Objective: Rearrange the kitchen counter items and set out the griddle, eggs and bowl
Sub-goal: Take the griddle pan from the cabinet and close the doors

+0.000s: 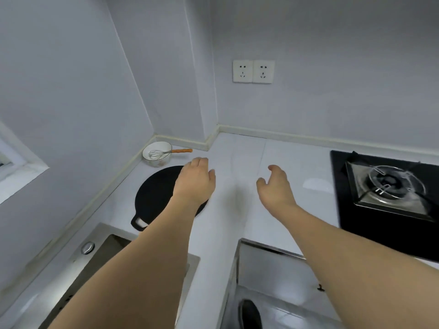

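Left hand: my left hand (pixel 194 179) hovers over the far edge of the flat round black griddle (pixel 156 195), fingers loose, holding nothing.
Right hand: my right hand (pixel 276 186) hangs relaxed and empty above the white surface (pixel 249 157).
Griddle: lying near the surface's left edge.
Bowl: white bowl (pixel 157 153) with wire whisk (pixel 166 152) sits in the far left corner.
Eggs: none visible; I judge those still left.
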The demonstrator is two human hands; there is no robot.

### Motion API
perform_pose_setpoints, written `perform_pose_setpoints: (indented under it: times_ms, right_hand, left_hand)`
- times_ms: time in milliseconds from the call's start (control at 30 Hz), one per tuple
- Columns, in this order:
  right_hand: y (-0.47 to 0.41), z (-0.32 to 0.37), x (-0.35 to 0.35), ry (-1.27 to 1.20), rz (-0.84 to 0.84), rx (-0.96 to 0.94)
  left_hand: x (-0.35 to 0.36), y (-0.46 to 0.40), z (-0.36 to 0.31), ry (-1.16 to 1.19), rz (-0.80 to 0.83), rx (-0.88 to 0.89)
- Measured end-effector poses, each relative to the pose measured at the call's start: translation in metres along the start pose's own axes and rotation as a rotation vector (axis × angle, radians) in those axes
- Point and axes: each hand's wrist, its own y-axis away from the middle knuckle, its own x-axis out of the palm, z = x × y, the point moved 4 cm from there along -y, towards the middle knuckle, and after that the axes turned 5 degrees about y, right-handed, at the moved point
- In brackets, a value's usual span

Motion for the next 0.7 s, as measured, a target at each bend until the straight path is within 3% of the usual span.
perform_pose_setpoints:
  times_ms: [267, 500, 700]
  right_hand:
    - [0.055, -0.042, -0.133, 0.112, -0.148, -0.025]
    - [0.113, -0.094, -0.268, 0.066, -0.314, -0.001]
    - [0.171, -0.136, -0.404, 0.212, -0.456, -0.025]
  left_hand:
    - [-0.002, 0.024, -0.14, -0.003, 0.054, 0.264]
    - [-0.007, 0.068, -0.286, -0.002, -0.037, 0.506]
    - [-0.014, 0.127, -0.429, 0.049, -0.11, 0.648]
